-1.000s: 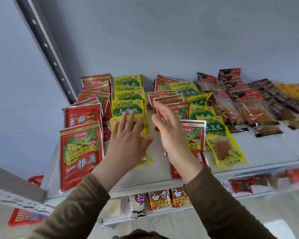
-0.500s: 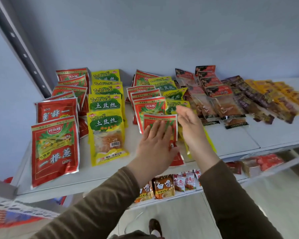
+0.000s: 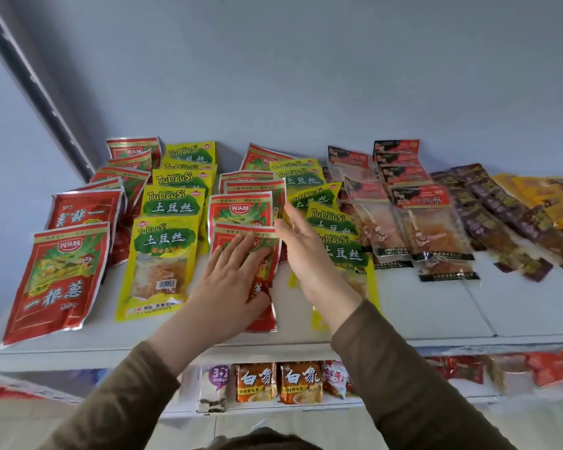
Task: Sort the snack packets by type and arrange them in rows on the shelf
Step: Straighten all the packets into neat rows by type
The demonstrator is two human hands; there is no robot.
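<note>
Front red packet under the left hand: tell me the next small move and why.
Probably slide the front red packet slightly back and left with the flat left hand, squaring it under the red packet behind it. It sits a little askew, its lower end near the shelf's front edge, while the open right hand stands edge-on beside it, against the yellow TuDouSi packets.

Both hands point(image 3: 233, 280) point(image 3: 306, 251) flat, fingers point(image 3: 241, 246) straight

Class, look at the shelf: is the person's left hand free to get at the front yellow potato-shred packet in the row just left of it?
Probably yes. The left hand lies flat on a red packet, holding nothing, and the front yellow plastic packet lies uncovered right beside it.
</note>
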